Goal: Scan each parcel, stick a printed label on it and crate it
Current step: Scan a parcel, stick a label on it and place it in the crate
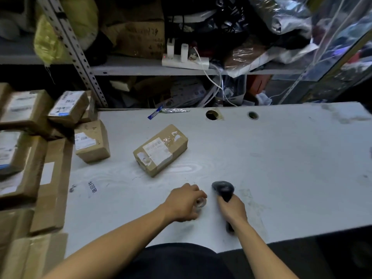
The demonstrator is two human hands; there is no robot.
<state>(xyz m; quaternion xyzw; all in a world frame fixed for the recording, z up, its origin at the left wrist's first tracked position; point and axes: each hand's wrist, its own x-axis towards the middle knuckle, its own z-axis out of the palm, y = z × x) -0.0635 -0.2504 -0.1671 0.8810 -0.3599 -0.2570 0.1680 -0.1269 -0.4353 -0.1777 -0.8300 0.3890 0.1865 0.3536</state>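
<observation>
The right hand (231,210) grips a black scanner (223,190) by its handle, head aimed toward a taped parcel (161,150) lying askew mid-worktop (281,168), well apart from both hands. The left hand (184,202) curls round a small clear object (200,203), too blurred to name. More boxes (91,140) are stacked along the left edge.

Dim room; white worktable (281,168) with two cable holes; cluttered grey metal shelving (141,67) behind.
</observation>
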